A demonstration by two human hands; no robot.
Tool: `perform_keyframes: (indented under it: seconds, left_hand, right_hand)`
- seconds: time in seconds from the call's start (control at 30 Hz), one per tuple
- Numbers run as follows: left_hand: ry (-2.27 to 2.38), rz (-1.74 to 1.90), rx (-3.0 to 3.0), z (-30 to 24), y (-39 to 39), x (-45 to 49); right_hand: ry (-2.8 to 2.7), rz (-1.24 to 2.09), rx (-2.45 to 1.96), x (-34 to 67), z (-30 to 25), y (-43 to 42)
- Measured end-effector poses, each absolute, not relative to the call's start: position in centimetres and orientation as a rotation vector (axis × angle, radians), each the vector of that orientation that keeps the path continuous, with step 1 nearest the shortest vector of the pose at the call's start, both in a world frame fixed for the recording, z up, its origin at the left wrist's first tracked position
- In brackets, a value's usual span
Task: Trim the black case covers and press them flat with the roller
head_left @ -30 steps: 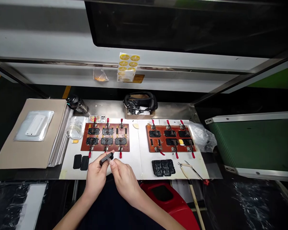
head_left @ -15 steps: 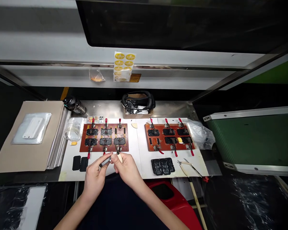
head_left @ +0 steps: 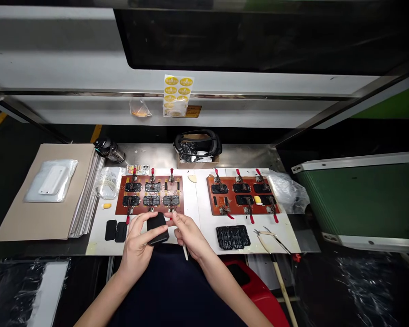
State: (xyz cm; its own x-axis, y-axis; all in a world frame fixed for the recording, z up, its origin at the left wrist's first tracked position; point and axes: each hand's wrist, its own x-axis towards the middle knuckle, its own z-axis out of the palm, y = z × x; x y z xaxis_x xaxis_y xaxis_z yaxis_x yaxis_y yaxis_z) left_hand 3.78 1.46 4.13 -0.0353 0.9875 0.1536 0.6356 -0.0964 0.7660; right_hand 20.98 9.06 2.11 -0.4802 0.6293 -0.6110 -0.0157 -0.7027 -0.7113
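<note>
My left hand (head_left: 138, 238) grips a flat black rectangular plastic piece (head_left: 157, 228) by its edges, fingers on the far side and thumb along the near one. My right hand (head_left: 190, 234) is closed beside it, thumb and forefinger at the piece's right edge. Out below my right palm sticks the pale handle (head_left: 185, 253) of a thin tool; its working end is hidden. Just beyond my hands lies a red-brown fixture board (head_left: 119, 206) with red-handled toggle clamps over black frames. Two flat black plates (head_left: 111, 230) lie left of my left hand.
A second clamp board (head_left: 211, 210) stands to the right, a stack of black frames (head_left: 233, 237) in front of it. Tweezers (head_left: 277, 240) and a pale-handled cutter (head_left: 263, 240) lie farther right. At left are cardboard sheets (head_left: 23, 218); a carton (head_left: 199, 164) stands at the back.
The black piece has been turned so its broad face shows, where before it was seen edge-on. My right hand has swung the pale-handled tool down, away from the piece.
</note>
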Motion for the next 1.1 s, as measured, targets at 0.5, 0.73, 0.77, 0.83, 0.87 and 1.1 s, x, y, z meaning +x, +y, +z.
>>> perform_keyframes:
  seconds: [0.5, 0.73, 0.77, 0.83, 0.87, 1.1]
  left_hand:
    - [1.424, 0.821, 0.574, 0.6, -1.9, 5.2]
    - [1.441, 0.688, 0.452, -2.3, -5.3, 5.1]
    - [1.453, 0.641, 0.464, -3.2, -6.0, 4.8]
    - [1.516, 0.539, 0.507, -5.4, -7.4, 3.7]
    - [1.571, 0.484, 0.542, -6.6, -8.1, 2.8]
    - [1.985, 0.148, 1.095, -13.7, -9.9, -9.2]
  right_hand:
    - [-1.383, 2.055, -1.280, 21.7, -1.2, 7.3]
    - [-1.600, 2.142, -1.345, 23.3, -4.6, 4.4]
    - [-1.612, 2.150, -1.369, 23.3, -5.3, 3.8]
    - [-1.632, 2.139, -1.437, 23.1, -6.6, 2.5]
    - [-1.641, 2.118, -1.482, 22.9, -7.3, 1.9]
    - [-1.636, 1.884, -1.838, 18.8, -12.3, -2.8]
